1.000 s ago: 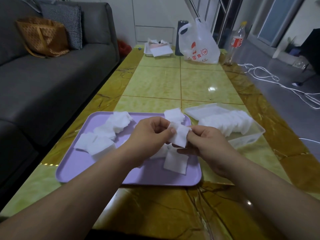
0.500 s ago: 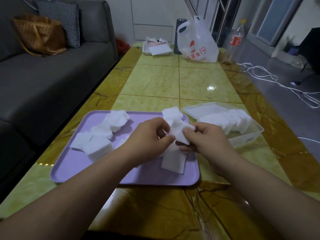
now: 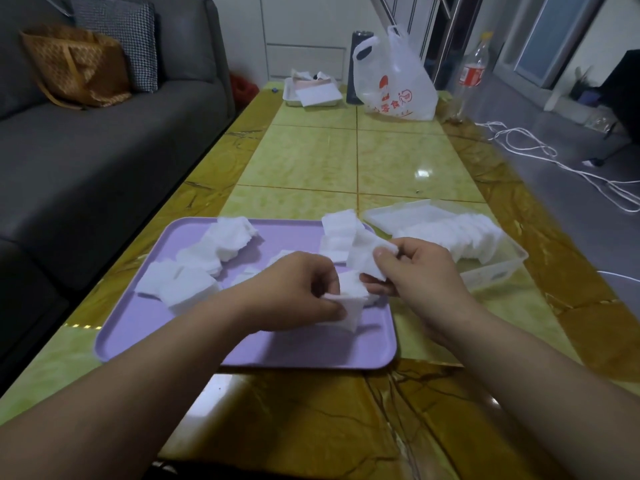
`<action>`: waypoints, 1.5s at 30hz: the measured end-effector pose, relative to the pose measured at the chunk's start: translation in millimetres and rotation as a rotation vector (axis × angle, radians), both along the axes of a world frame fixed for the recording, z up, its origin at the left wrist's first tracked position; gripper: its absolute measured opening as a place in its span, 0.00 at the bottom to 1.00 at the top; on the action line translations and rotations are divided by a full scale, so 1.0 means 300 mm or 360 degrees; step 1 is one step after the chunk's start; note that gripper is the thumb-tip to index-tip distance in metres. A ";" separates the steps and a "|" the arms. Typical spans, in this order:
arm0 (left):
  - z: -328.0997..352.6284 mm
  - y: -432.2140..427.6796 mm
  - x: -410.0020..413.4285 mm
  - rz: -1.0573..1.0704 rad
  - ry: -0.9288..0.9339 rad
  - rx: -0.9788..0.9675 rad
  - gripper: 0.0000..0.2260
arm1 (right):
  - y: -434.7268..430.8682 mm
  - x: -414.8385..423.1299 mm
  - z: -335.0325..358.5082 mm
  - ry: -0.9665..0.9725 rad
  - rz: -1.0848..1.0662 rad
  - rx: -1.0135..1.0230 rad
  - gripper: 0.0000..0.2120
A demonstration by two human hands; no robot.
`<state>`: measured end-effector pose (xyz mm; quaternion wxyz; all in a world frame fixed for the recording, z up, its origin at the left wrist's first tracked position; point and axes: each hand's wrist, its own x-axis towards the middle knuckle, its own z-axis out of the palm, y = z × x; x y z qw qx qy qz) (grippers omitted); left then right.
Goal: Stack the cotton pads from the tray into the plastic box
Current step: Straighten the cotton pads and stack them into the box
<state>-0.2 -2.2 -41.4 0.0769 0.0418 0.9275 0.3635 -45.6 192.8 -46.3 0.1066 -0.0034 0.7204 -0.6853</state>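
This is looking like a home living room: a grey sofa (image 3: 104, 161) is running along well to the left of the left hand (image 3: 294, 289), carrying a checked cushion (image 3: 117, 39) and a brown tote bag (image 3: 76, 64). Far beyond the right hand (image 3: 419, 271), a printed shopping bag (image 3: 394, 84) and a drink bottle (image 3: 472, 67) are standing on the glossy tabletop (image 3: 398, 161), and white cables (image 3: 554, 161) are trailing across the floor (image 3: 571, 126).

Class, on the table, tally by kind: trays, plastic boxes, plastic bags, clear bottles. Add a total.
Trays: 2, the purple tray and the white tray
Plastic box: 1
Plastic bag: 1
Clear bottle: 1
Total: 5
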 end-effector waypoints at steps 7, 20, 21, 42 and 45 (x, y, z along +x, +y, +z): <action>0.037 -0.029 -0.003 0.0158 -0.0075 0.0961 0.04 | -0.007 0.004 0.009 -0.0003 0.0368 -0.0045 0.08; -0.026 -0.017 -0.037 0.0381 0.0149 0.0842 0.05 | -0.010 0.011 0.018 -0.0071 0.0640 -0.0053 0.14; -0.030 -0.010 -0.038 0.0401 0.0188 0.0809 0.05 | -0.004 0.008 0.023 -0.0120 0.0648 -0.0102 0.14; -0.126 0.062 -0.061 -0.0154 0.0570 -0.0698 0.11 | 0.014 -0.040 -0.008 0.0206 -0.0168 0.0030 0.06; -0.131 0.053 -0.055 -0.0183 0.0577 -0.0711 0.17 | 0.015 -0.040 -0.008 0.0195 -0.0172 0.0042 0.06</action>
